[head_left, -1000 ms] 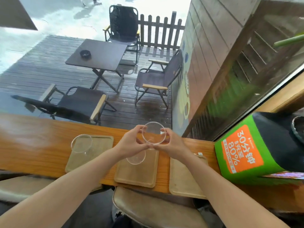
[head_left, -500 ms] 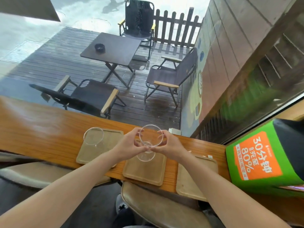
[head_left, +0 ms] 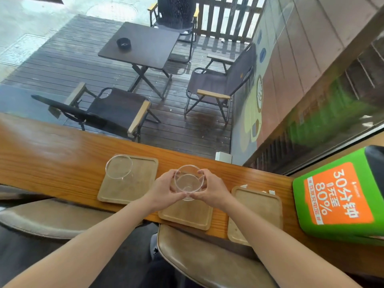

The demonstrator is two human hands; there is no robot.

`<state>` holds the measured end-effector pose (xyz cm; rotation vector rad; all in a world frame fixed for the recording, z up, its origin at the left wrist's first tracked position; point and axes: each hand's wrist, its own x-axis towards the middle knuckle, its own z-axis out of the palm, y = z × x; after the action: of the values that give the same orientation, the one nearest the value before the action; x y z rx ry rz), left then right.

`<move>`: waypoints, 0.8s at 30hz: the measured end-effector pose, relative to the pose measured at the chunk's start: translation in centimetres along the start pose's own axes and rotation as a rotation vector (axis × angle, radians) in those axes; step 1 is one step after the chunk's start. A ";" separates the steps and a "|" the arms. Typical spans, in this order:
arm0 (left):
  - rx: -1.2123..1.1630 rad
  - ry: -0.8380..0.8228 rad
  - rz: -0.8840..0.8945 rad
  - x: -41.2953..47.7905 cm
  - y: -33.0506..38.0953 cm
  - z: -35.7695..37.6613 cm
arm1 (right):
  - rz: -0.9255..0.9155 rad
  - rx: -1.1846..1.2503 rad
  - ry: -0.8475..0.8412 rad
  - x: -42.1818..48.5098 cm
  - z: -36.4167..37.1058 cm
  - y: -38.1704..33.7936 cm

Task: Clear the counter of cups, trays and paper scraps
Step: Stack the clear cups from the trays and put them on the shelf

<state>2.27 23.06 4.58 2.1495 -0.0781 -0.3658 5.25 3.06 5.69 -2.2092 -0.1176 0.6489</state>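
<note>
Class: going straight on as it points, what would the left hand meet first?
The left hand grips the glass cup, so that comes first; beyond it, probably the right hand.

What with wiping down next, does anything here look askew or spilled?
The right tray juts past the counter's near edge and might tip; paper scraps lie by its far edge. No spill. Left hand and right hand grip a glass cup.

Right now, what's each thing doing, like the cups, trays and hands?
Left hand: grips the middle clear glass cup.
Right hand: grips it too.
Middle clear glass cup: upright, empty.
Left clear glass cup: upright, empty, on left wooden tray.
Middle wooden tray: flat, beneath held cup.
Right wooden tray: flat, white paper scraps beside it.
</note>
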 end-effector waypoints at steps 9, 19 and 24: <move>0.021 -0.034 -0.061 0.1 -2.3 1.5 | 0.033 -0.079 0.012 0.7 2.0 1.1; 0.025 -0.086 -0.099 0.0 -3.6 2.2 | 0.055 -0.053 -0.010 0.5 3.0 1.9; 0.024 -0.084 -0.113 0.2 -3.8 2.5 | 0.075 -0.033 -0.019 0.5 3.2 1.8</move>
<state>1.37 23.15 0.13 2.1668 -0.0091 -0.5234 3.94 4.23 2.44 -2.2482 -0.0553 0.7146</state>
